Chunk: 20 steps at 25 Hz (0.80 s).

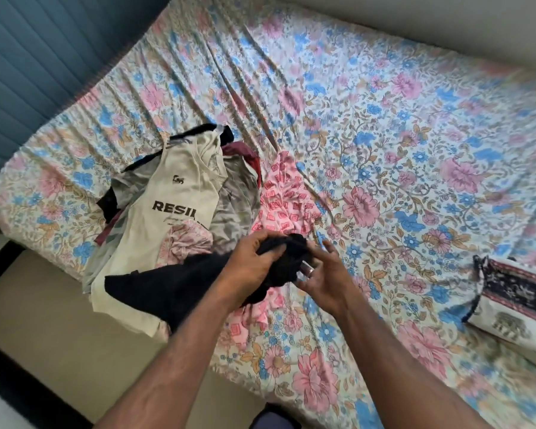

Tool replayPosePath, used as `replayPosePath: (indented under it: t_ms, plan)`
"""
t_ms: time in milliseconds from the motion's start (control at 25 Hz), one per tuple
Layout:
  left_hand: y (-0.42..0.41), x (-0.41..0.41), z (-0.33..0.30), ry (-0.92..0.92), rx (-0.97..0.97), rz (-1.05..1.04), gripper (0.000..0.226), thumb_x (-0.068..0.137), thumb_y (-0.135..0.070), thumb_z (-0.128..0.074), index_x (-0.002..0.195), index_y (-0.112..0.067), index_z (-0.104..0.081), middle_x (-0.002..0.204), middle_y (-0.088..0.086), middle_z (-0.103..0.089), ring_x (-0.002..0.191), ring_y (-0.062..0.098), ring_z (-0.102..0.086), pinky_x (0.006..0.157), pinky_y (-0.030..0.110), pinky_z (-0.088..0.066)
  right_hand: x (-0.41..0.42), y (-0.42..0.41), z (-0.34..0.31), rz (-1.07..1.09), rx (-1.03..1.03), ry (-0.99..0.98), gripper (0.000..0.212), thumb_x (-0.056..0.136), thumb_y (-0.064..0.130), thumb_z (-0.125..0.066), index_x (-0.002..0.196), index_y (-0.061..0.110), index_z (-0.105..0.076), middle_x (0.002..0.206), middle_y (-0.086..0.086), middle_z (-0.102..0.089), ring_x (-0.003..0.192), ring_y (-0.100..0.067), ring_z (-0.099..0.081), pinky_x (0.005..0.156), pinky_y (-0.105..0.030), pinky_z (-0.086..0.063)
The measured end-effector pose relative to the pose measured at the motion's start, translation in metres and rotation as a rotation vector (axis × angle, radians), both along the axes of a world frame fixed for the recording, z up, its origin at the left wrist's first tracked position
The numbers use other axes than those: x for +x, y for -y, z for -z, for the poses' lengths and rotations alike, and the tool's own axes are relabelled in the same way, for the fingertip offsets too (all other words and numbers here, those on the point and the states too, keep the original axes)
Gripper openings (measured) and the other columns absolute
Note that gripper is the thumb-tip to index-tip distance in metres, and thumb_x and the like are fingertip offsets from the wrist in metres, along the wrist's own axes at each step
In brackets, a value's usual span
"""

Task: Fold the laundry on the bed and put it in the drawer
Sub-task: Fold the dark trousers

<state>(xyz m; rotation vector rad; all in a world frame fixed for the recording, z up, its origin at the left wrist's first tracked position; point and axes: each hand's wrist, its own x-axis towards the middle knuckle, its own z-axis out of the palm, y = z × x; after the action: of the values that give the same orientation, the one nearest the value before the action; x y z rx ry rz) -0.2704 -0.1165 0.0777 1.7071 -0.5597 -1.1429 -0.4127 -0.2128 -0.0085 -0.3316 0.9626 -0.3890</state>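
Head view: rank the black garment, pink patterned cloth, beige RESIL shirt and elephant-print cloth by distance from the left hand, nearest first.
1. Black garment: gripped in the left hand.
2. Pink patterned cloth: just beyond the hand, partly under it.
3. Beige RESIL shirt: in the pile to the left.
4. Elephant-print cloth: far right edge of the bed.

The bed [384, 134] is covered by a wrinkled floral sheet [338, 97] in pink, blue and tan. On its near left part lies a heap of laundry [180, 193]: a beige T-shirt [180, 181] with dark lettering on top, grey, maroon and black pieces under it, and a pink patterned cloth [287, 196] just beside it. At the right edge lies a pillow [517, 301] with an elephant print, well apart from the heap.
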Motion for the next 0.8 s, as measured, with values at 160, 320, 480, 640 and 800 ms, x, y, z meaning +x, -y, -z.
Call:
replayPosePath:
  t_ms: [160,320,480,640,800]
  plan:
    - [0.052,-0.004,-0.09,0.131,-0.152,0.151,0.013,0.1,-0.016,-0.062,0.099,-0.015,-0.075,0.093,0.003,-0.078,0.086,0.018,-0.073,0.081,0.035,-0.059,-0.017,0.041,-0.078,-0.078,-0.162,0.125,0.048,0.091,0.009,-0.062,0.137,0.023,-0.062,0.123,-0.005,-0.067,0.113,-0.023,-0.061,0.089,-0.047,-0.053]
    - [0.09,-0.005,-0.193,0.434,-0.249,0.359,0.014,0.095,-0.009,-0.068,0.099,-0.021,-0.075,0.097,-0.005,-0.077,0.097,0.012,-0.073,0.09,0.029,-0.057,-0.041,0.098,-0.169,0.033,-0.331,-0.201,0.03,0.089,-0.001,-0.061,0.112,0.015,-0.072,0.1,-0.008,-0.074,0.088,-0.021,-0.071,0.066,-0.035,-0.054]
    - [0.115,-0.003,-0.289,0.874,-0.192,0.5,0.034,0.083,0.002,-0.062,0.098,-0.027,-0.072,0.096,-0.004,-0.073,0.09,0.012,-0.069,0.079,0.03,-0.054,-0.076,0.154,-0.269,-0.153,-0.935,-0.912,0.014,0.073,0.015,-0.064,0.084,0.021,-0.072,0.099,-0.009,-0.071,0.084,-0.029,-0.068,0.068,-0.036,-0.057]
    - [0.121,0.022,-0.352,1.059,-0.022,0.297,0.042,0.074,0.012,-0.053,0.089,-0.025,-0.068,0.096,0.004,-0.073,0.088,0.023,-0.069,0.075,0.035,-0.058,-0.133,0.205,-0.378,-0.34,-1.41,-1.236,0.015,0.076,0.018,-0.065,0.09,0.023,-0.068,0.114,-0.009,-0.055,0.108,-0.035,-0.058,0.084,-0.038,-0.051]
    - [0.12,0.003,-0.407,0.879,-0.252,0.28,0.028,0.066,-0.004,-0.063,0.083,-0.023,-0.074,0.088,0.005,-0.076,0.088,0.029,-0.074,0.077,0.045,-0.06,-0.173,0.241,-0.46,-0.466,-1.71,-1.043,0.013,0.071,0.006,-0.063,0.075,0.017,-0.057,0.083,-0.007,-0.059,0.083,-0.034,-0.059,0.067,-0.031,-0.044]
